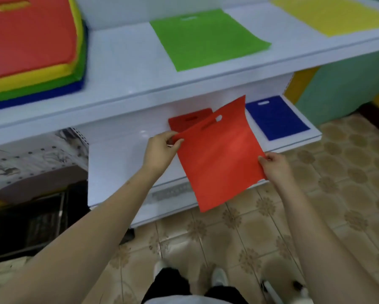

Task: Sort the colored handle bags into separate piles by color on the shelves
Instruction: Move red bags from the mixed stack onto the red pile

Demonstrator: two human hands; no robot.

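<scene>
A bag (pixel 219 154) hangs between both hands, before the lower shelf (pixel 118 163).

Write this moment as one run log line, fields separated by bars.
left hand: pinches red bag | right hand: pinches same bag | bag: over lower shelf | red pile: behind

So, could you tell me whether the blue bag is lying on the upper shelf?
No, the blue bag lies on the lower shelf, to the right of the held red bag.
</scene>
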